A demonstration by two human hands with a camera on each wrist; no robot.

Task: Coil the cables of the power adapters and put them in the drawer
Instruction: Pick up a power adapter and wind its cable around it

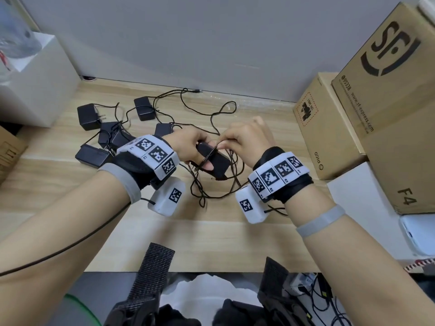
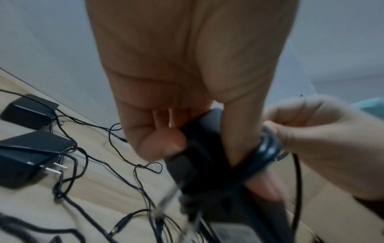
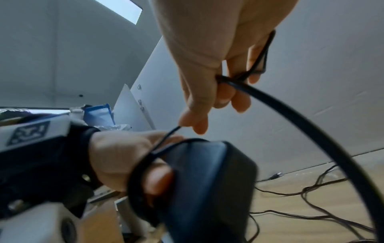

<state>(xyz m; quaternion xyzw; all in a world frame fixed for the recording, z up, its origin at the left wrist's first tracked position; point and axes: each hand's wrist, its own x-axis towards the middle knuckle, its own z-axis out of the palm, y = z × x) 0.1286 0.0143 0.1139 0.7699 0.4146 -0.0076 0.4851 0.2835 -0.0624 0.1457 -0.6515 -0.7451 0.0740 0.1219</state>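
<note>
The left hand (image 1: 188, 147) gripped a black power adapter (image 1: 215, 161) above the middle of the wooden table (image 1: 211, 231), fingers curled round the body and the thumb (image 2: 241, 139) pressed along its side; the right hand (image 1: 244, 140) pinched that adapter's thin black cable (image 3: 290, 115) between thumb and curled fingers just beside the left hand, with a turn of the cable lying over the adapter; the remaining cable hung down in loose loops (image 1: 211, 187) onto the table under both hands; to the far left lay a cluster of other black adapters (image 1: 94, 135), some touching, their cables tangled across the table toward the far wall; cardboard boxes (image 1: 367, 109) stood at the right edge, a white box (image 1: 40, 85) at the far left; the drawer could not be made out in any view.
</note>
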